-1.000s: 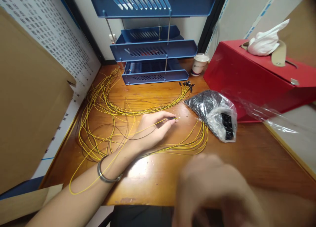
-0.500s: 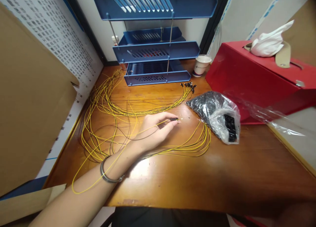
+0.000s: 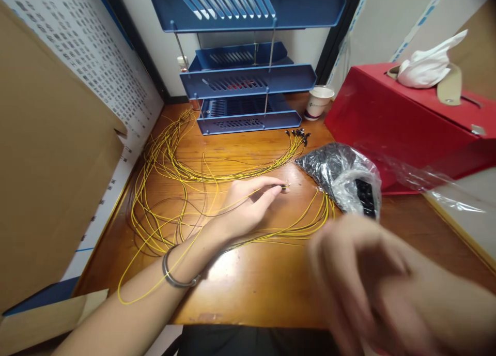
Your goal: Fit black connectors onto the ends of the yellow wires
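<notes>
My left hand (image 3: 248, 203) rests on the wooden desk (image 3: 271, 283) with thumb and fingers pinched on the tip of one thin yellow wire (image 3: 285, 186), which trails back along my forearm. A metal bangle sits on that wrist. My right hand (image 3: 372, 278) is close to the camera at the lower right, heavily blurred by motion; its fingers cannot be made out. Loose yellow wires (image 3: 163, 190) loop over the left of the desk, and another bunch (image 3: 310, 221) lies just right of my left hand.
A clear plastic bag of small black parts (image 3: 341, 178) lies right of the wire tip. A blue stacked paper tray (image 3: 248, 82) and a paper cup (image 3: 318, 102) stand at the back. A red box (image 3: 406, 123) with a tissue fills the right; cardboard (image 3: 50, 165) stands at the left.
My right hand, out of view half a second ago, has come back into the lower right, blurred. My left hand keeps its pinch on the wire tip, hardly moved.
</notes>
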A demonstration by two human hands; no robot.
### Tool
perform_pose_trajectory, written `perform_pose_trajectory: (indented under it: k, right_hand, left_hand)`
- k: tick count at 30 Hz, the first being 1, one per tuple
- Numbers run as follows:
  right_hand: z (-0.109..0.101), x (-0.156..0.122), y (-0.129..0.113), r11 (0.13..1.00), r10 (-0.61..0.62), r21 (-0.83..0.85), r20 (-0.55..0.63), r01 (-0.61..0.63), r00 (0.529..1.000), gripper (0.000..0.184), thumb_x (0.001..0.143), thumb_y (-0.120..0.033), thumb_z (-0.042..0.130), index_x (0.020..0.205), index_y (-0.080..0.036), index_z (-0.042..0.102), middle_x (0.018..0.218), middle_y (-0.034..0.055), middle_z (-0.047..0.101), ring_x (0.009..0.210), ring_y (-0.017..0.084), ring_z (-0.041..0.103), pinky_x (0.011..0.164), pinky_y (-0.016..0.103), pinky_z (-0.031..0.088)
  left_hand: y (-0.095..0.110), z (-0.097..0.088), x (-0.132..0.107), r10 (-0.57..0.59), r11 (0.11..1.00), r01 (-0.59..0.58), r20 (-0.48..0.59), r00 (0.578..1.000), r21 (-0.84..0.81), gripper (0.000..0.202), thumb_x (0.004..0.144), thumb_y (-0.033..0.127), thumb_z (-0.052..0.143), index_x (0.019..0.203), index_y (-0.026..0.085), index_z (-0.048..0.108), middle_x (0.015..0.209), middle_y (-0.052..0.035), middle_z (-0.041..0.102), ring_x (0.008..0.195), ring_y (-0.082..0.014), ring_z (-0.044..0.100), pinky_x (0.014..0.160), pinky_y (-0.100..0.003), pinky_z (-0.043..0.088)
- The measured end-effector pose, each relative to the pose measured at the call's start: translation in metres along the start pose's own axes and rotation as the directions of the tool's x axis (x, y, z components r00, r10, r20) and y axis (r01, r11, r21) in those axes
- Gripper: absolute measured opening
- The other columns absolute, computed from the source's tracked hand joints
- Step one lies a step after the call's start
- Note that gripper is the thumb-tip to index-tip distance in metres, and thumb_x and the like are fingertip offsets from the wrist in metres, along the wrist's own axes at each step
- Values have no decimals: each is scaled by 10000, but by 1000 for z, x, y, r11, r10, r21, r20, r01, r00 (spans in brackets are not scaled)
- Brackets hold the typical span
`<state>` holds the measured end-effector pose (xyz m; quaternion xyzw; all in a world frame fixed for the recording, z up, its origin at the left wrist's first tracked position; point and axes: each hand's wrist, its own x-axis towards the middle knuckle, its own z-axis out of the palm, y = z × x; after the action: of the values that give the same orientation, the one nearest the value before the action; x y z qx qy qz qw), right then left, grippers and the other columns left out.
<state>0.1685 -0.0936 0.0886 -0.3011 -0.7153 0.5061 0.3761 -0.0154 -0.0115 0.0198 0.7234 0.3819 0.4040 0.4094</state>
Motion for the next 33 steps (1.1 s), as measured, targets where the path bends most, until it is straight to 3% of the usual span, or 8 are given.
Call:
perform_pose_trajectory:
  k: [2,4,6,9,17,22,28,33]
  right_hand:
    - [-10,10,21,994,111,43,-285,-103,952,309,935,-495,625,764,-238,645,649,0,681,399,85,518,365,211,400]
    - [-18,16,41,985,22,-130,-546,-110,838,190,841,-367,763,819,-227,637,662,2,653,476,96,540,417,212,424]
    - [-22,15,58,948,-115,-312,-538,-70,835,183,812,-278,781,911,-221,639,678,-6,634,505,99,538,437,219,423]
    - [-20,9,75,885,-203,-464,-468,-44,860,263,834,-236,756,1058,-214,622,727,-13,650,459,72,466,421,225,378]
    - [-18,2,84,866,-223,-499,-448,-35,866,98,866,-270,727,932,-204,693,564,-23,632,390,78,429,380,240,318]
    - [-18,0,84,861,-232,-507,-474,-47,850,119,879,-280,709,974,-214,739,593,-8,658,409,88,448,397,254,339]
    - [-11,2,86,879,-201,-468,-530,-87,824,122,872,-286,712,949,-193,734,624,5,684,407,75,429,394,243,331]
    - [-10,5,85,913,-153,-393,-579,-110,801,140,859,-297,726,933,-179,709,682,34,731,462,103,550,411,239,376]
  left_hand:
    - [2,0,1,24,1000,-24,3,1000,6,217,934,273,630,1027,168,796,1033,-74,804,938,-192,759,896,-291,589]
    - [4,1,1,28,999,-28,16,999,-30,225,923,276,650,1047,167,802,1005,-72,808,883,-182,762,856,-272,594]
    - [4,2,1,19,997,-17,24,1000,-73,242,928,281,647,1075,164,800,956,-71,812,826,-168,757,815,-254,593]
    - [4,2,0,26,995,-20,62,998,-95,261,946,295,632,1109,170,793,920,-70,809,801,-151,742,779,-230,576]
    - [2,0,-5,0,989,46,315,949,-137,393,1010,370,523,1316,188,690,604,5,655,559,-99,602,598,-203,489]
    - [0,1,-5,-3,989,47,298,954,-140,459,1025,430,468,1357,176,657,674,-12,679,606,-111,611,600,-208,480]
    - [2,-3,-3,-18,998,38,321,947,-57,475,1045,410,423,825,152,755,719,-24,712,631,-107,620,652,-210,463]
    - [4,-2,-3,-54,997,66,294,954,-31,494,1045,427,412,744,158,697,677,-23,693,623,-116,617,644,-217,461]
